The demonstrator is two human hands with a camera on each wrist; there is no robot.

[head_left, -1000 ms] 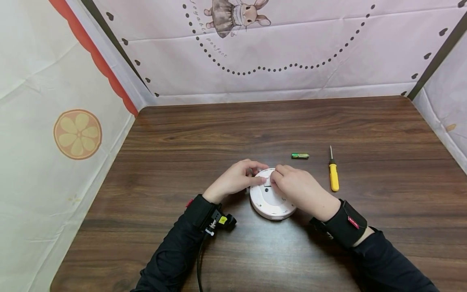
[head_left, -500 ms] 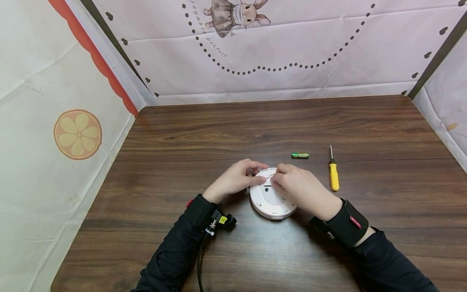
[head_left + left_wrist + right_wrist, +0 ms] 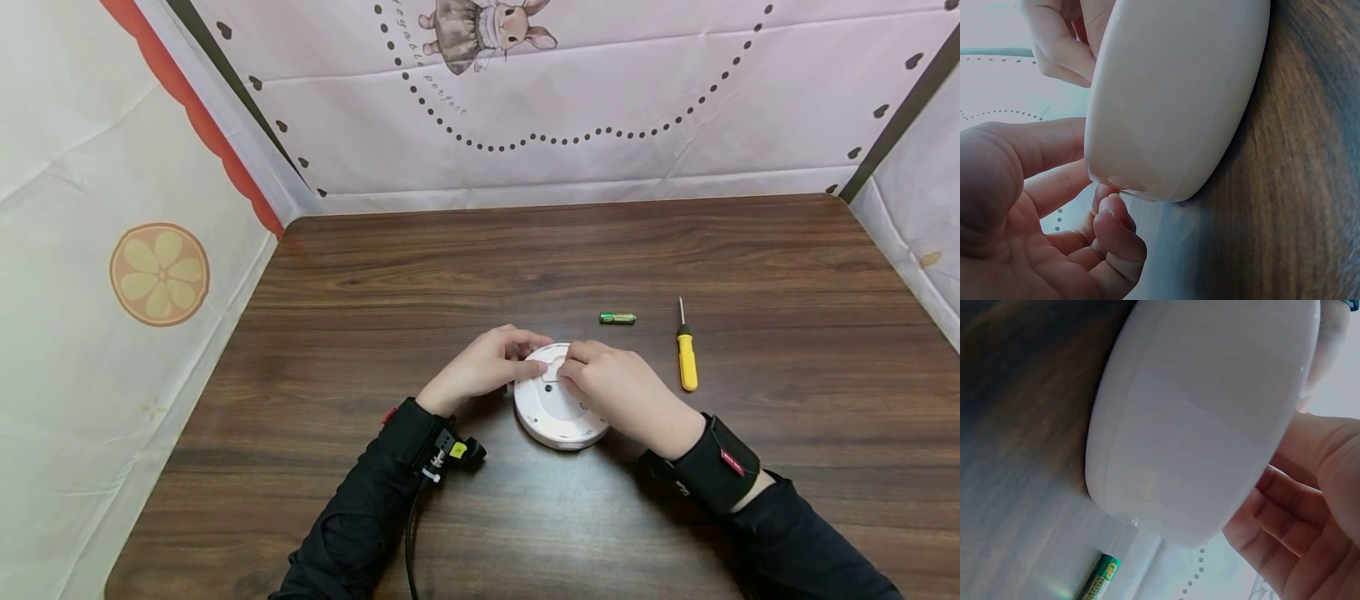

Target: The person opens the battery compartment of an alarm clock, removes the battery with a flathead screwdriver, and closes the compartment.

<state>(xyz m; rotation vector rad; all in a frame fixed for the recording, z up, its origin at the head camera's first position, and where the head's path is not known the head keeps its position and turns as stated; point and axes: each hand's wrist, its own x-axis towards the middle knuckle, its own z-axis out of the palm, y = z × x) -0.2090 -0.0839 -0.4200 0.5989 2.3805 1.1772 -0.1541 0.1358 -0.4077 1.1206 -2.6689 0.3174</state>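
A white round device (image 3: 558,417) lies on the wooden table with its face bearing small holes upward. A small battery cover (image 3: 551,373) is set in that face, near the far rim. My left hand (image 3: 487,367) grips the far left rim, thumb on the face beside the cover and fingers curled at the edge. My right hand (image 3: 611,387) has its thumb and curled fingers together at the cover's right side; the fingertips are partly hidden. In the left wrist view, the device's smooth side wall (image 3: 1172,94) stands between the hands.
Beyond the device lies a green battery (image 3: 617,318), whose end also shows in the right wrist view. A yellow-handled screwdriver (image 3: 686,358) lies to the right, tip pointing away. A black cable (image 3: 411,533) hangs from the left wrist camera. Printed cloth (image 3: 570,100) walls the table.
The dark gap along the cover's near edge has disappeared. My right hand has shifted slightly at the cover. My left hand and the device stay in place.
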